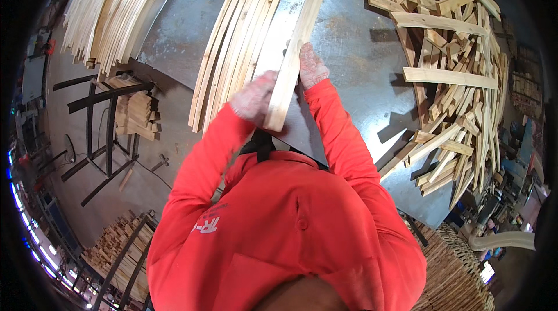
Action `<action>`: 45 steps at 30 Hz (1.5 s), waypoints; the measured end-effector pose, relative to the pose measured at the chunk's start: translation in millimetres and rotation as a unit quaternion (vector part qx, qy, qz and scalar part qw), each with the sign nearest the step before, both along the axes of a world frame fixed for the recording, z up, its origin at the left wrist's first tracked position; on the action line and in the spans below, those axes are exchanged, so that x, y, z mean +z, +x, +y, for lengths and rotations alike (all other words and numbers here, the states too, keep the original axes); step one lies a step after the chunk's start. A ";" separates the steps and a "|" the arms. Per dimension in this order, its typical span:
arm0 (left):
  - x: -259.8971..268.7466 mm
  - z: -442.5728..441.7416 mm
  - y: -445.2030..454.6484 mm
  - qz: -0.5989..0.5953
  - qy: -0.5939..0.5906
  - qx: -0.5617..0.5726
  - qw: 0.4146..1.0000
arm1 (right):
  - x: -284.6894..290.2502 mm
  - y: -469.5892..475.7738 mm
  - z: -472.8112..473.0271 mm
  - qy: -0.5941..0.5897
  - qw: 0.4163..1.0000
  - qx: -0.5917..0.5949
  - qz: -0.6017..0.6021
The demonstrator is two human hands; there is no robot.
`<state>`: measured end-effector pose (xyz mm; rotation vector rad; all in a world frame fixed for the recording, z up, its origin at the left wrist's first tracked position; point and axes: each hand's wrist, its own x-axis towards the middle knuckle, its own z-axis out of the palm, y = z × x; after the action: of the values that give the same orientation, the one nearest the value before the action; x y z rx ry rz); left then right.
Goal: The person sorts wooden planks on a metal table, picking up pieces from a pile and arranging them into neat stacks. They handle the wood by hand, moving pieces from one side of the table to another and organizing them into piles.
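Note:
A long pale wooden plank [301,32] slants up and away from me, its near end close to my body. My right hand [313,65], in a speckled knit glove, grips it from the right side, and dark fingertips show past its left edge. Against the plank's left side near the closer end is my left hand [255,97], gloved alike and blurred by motion. Part of that hand is hidden, so its hold cannot be told. Just left of it, several wooden strips [244,28] lie side by side on the metal tabletop [348,62].
Jumbled wood offcuts [457,78] pile up along the table's right side. Stacked long strips [117,6] stand at upper left. A black metal frame [111,97] sits on the floor beside short wood blocks [135,110]. More stacked wood [117,254] is at lower left.

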<state>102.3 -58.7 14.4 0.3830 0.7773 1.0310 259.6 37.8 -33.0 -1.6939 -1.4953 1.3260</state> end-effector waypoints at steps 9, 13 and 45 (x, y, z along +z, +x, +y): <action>-49.0 19.6 35.8 -0.320 -0.197 -0.037 0.926 | 94.2 220.2 78.4 0.320 0.858 -0.397 0.064; -5.7 23.6 50.0 -0.067 -0.108 0.026 0.992 | 75.8 230.8 104.7 0.088 0.753 -0.312 -0.573; -31.4 255.0 139.0 0.492 0.181 -0.182 0.832 | -14.9 176.9 160.0 -0.060 0.856 -0.430 0.279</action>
<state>241.3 196.3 -17.0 1.4087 1.3514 0.5547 436.5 197.8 -47.9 -1.5420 -0.2423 1.2206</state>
